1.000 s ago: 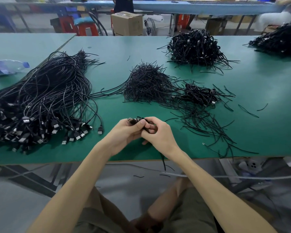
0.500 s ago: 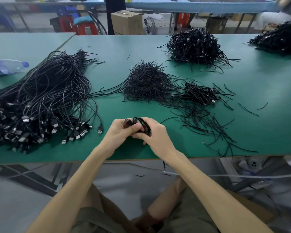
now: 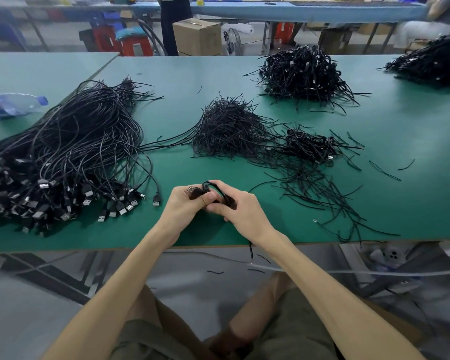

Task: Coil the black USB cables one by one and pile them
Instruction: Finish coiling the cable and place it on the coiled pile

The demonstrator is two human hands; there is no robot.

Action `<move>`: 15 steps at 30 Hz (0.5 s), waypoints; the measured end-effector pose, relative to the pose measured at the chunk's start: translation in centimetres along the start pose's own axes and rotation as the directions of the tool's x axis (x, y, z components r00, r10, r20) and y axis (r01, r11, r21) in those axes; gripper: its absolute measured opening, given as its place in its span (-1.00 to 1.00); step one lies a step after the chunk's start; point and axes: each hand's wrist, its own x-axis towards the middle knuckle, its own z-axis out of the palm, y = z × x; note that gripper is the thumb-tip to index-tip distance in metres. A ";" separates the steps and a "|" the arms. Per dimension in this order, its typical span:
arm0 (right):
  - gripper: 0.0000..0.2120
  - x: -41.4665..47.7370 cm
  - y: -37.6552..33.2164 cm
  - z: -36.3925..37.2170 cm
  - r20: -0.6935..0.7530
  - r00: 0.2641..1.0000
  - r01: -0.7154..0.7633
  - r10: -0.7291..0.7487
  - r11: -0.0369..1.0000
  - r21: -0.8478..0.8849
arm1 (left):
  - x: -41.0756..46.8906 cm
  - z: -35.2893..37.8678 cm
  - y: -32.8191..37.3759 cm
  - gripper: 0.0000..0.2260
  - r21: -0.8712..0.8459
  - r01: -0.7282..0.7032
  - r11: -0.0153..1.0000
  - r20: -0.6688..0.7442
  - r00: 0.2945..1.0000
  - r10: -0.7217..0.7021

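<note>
Just inside the near edge of the green desk (image 3: pixel 182 100), at its middle, both hands meet over one thin black USB cable (image 3: pixel 215 188) already wound into small loops. The left hand (image 3: pixel 185 207) curls its fingers and thumb round the coil, pinching it just behind the silver USB plug (image 3: pixel 191 190). The right hand (image 3: pixel 242 213) is curled round the other side of the loops. A loose tail (image 3: pixel 250 252) hangs from under it, past the near edge.

The cable looks light and limp but springy, so the loops will likely spread as soon as the pinch slackens. The rigid plug is the surest place to hold. The smooth jacket may slide, so the crossing of the loops probably wants a firm pinch while the tail is wound in.

A big sheaf of uncoiled black cables (image 3: pixel 70 152) lies toward the left edge, and a mound of short black wire ties (image 3: pixel 229 128) sits mid-desk. Just right of the mound is a small heap of coiled black cables (image 3: pixel 311 144).
</note>
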 end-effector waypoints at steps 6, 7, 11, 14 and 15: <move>-0.53 -0.2 -0.3 0.3 0.031 0.995 0.100 -0.095 0.933 -0.345 | 0.3 -0.5 0.5 -0.64 0.094 0.100 0.991 -0.106 0.990 -0.090; -0.49 -0.3 -0.3 0.1 0.064 0.991 0.133 -0.117 0.885 -0.447 | 0.3 -0.5 0.5 -0.64 0.151 0.078 0.986 -0.086 0.994 -0.066; -0.31 -0.2 -0.8 -0.9 0.194 0.971 0.233 -0.136 0.712 -0.662 | 0.3 -0.1 0.6 -0.71 0.214 0.024 0.976 -0.015 1.000 -0.021; -0.39 0.3 -0.9 -1.6 0.254 0.958 0.277 -0.132 0.649 -0.708 | 0.5 0.3 0.7 -0.82 0.415 0.005 0.910 0.023 1.000 -0.016; -0.47 0.4 -0.8 -1.9 0.272 0.954 0.289 -0.129 0.641 -0.711 | 0.5 0.5 0.8 -0.86 0.506 -0.014 0.862 0.050 0.999 -0.014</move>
